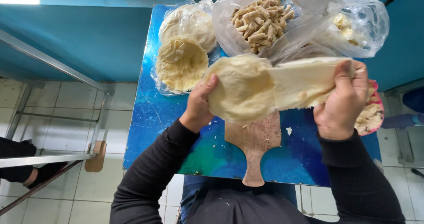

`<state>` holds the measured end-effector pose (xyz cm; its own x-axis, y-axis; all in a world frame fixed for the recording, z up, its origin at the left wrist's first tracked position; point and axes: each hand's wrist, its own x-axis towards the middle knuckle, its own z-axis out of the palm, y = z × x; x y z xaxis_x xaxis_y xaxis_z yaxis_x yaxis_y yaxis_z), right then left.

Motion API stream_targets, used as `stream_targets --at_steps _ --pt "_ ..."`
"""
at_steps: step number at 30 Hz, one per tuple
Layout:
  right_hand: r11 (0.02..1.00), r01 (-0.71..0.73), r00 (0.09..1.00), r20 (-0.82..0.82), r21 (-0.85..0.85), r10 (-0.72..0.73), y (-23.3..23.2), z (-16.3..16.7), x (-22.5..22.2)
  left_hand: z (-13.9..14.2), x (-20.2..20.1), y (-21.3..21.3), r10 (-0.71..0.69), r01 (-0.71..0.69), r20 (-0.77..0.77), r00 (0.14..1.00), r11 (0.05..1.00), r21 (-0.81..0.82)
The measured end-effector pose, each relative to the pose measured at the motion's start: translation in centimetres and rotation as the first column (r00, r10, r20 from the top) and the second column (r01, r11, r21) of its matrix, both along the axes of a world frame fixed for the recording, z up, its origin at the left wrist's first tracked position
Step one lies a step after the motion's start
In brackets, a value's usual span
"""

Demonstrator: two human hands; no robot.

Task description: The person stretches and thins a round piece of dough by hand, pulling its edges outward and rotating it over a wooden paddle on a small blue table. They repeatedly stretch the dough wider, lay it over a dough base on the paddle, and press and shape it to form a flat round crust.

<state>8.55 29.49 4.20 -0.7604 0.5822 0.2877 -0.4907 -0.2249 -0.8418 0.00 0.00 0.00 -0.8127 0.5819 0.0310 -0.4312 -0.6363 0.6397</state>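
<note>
We held the dough sheet (265,85) stretched crosswise above the wooden board (255,140): left hand (198,105) and right hand (342,102) fingers gripped opposite ends.

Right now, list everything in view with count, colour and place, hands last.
thin dough sheets: a few, pale cream, held up over the board
wooden board: one, brown, on the table under the sheets
table: one, blue
round wrapper stacks: two, cream, in clear plastic at the table's far left
bag of rolled pieces: one, clear, tan rolls, far centre
second clear bag: one, far right
pink dish: one, pale filling, right edge
metal frame: one, grey, left over the tiled floor
left hand: grips the sheets' left edge
right hand: grips their right end
</note>
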Motion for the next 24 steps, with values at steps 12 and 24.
stream_targets --at_steps 12,24 --pt "0.896 -0.442 0.865 0.247 -0.04 0.437 -2.6 1.8 1.5 1.6 -3.2 -2.9 0.243 -0.274 0.184 0.952 0.947 0.166" --pt "0.477 -0.408 0.881 0.473 0.778 -0.019 -5.0 -1.1 -0.4 0.8 -2.3 -1.4 0.201 -0.235 0.203 0.958 0.958 0.161"
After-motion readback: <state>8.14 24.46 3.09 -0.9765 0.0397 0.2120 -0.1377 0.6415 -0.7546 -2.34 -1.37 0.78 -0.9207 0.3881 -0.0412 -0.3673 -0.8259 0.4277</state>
